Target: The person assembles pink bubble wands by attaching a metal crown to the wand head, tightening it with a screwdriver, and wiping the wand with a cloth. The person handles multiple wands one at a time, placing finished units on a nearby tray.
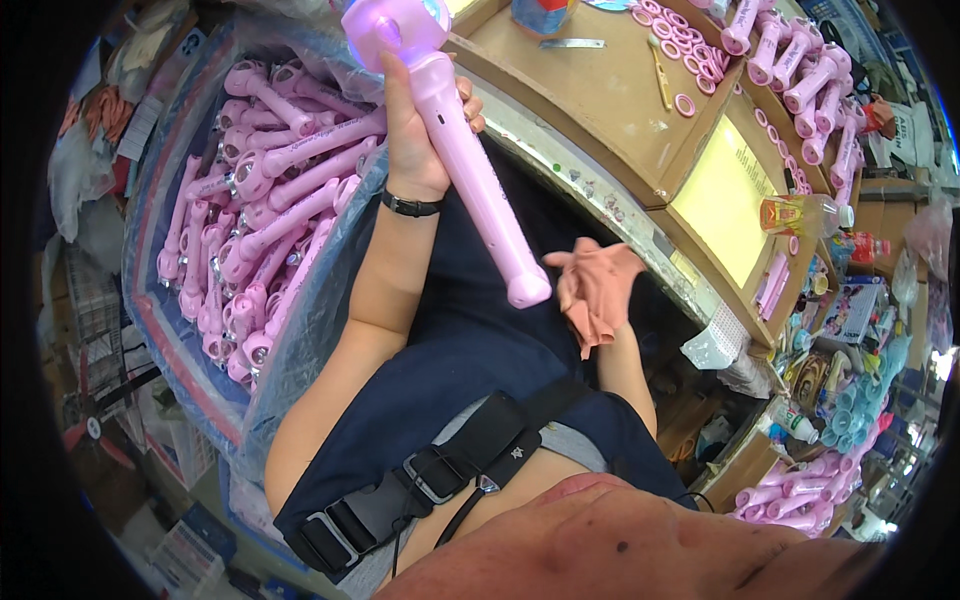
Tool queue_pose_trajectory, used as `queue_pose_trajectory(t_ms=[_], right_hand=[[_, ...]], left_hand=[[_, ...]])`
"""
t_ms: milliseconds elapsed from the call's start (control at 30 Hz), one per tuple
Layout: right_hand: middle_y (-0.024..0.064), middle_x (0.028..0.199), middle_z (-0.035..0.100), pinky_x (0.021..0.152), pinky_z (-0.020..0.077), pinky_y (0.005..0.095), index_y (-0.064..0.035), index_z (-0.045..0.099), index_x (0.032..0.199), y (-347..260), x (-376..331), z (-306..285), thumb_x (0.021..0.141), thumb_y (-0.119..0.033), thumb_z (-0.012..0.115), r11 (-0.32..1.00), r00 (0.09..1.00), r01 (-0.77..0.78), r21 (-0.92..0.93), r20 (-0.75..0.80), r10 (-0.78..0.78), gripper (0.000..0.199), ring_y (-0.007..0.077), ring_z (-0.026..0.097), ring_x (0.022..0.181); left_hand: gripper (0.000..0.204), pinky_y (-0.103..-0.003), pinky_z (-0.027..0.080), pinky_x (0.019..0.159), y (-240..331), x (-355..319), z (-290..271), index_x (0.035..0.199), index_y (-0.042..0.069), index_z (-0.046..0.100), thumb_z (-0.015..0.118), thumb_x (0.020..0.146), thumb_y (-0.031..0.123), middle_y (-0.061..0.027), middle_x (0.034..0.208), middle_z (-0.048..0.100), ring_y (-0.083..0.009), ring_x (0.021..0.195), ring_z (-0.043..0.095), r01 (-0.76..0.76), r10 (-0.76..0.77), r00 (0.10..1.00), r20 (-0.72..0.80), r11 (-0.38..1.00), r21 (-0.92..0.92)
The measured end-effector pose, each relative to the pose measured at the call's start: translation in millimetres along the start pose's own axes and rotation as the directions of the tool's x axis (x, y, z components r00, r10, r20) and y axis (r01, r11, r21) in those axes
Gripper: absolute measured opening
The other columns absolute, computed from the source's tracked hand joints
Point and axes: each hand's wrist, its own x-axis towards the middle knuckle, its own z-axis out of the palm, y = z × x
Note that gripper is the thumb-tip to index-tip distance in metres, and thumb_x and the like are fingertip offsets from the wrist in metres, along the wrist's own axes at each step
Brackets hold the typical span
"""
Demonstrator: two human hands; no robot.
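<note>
My left hand (412, 140) is wrapped round the upper part of a long pink light stick (482, 200). The stick slants down to the right across my lap, and its wide head glows violet at the upper edge of the view. My right hand (568, 288) is beside the stick's lower end, apart from it, bunched round a salmon-coloured cloth (605, 285). The cloth covers most of that hand's fingers. On my left, a big plastic-lined bag (140, 290) holds a heap of similar pink light sticks (290, 225).
A workbench with a cardboard tray (560, 85) stands ahead to the right. It bears pink rings (685, 50), a yellow-handled brush (661, 75), a yellow sheet (722, 200) and a plastic bottle (800, 215). More pink sticks (800, 70) lie at the far right.
</note>
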Motion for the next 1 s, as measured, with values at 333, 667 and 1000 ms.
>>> queue_pose_trajectory(t_ms=[333, 667, 1000], right_hand=[[0.0099, 0.132, 0.043, 0.103, 0.0327, 0.0319, -0.0014, 0.025, 0.140, -68, 48, 49, 0.088, -0.028, 0.049, 0.563, 0.609, 0.528, -0.636, -0.178, -0.773, 0.063, 0.0203, 0.041, 0.122], [0.0119, 0.129, 0.042, 0.098, 0.0364, 0.0289, 0.0029, 0.036, 0.131, -76, 61, 103, 0.095, -0.021, 0.050, 0.510, 0.311, 0.630, -0.586, -0.412, -0.857, 0.045, 0.0161, 0.043, 0.117], [0.0199, 0.117, 0.054, 0.088, 0.0474, 0.0464, -0.0038, 0.041, 0.131, -120, 35, 70, 0.090, -0.042, 0.049, 0.882, 0.918, 0.166, 0.440, 0.258, -0.302, 0.056, 0.0357, 0.056, 0.105]], left_hand=[[0.053, -0.022, 0.048, 0.056, -44, -38, 27, 0.126, 0.003, 0.041, 0.068, 0.083, 0.021, -0.0026, 0.087, 0.058, -0.0086, 0.066, 0.057, 0.158, -0.458, 0.867, 0.194, 0.624, 0.765], [0.041, -0.032, 0.049, 0.081, -66, -70, 26, 0.109, 0.001, 0.058, 0.072, 0.074, 0.016, -0.0163, 0.103, 0.064, -0.0289, 0.095, 0.063, -0.411, -0.032, 0.907, 0.420, 0.153, 0.899], [0.070, -0.027, 0.051, 0.056, -49, -73, 23, 0.133, 0.001, 0.033, 0.072, 0.078, 0.019, -0.0123, 0.089, 0.061, -0.0178, 0.066, 0.063, 0.265, -0.617, 0.709, 0.342, 0.682, 0.682]])
